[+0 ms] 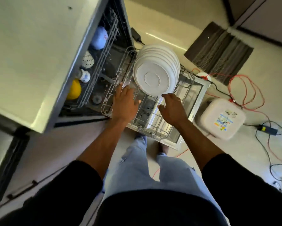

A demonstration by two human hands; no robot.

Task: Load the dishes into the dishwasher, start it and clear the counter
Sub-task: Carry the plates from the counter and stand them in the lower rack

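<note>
Standing plates [155, 74] just beyond left grip [125, 101], right grip [171, 108].

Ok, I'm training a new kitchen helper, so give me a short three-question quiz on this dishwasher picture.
1. True or false: the white plates lie flat in a stack.
2. Which colour is the cup at the near end of the upper rack? A yellow, B red, C green.
3. Fill in: the left hand and the right hand reach over the ___ rack.
Key: 1 false, they stand on edge in a row; 2 A, the yellow cup; 3 lower, the pulled-out lower rack.
</note>
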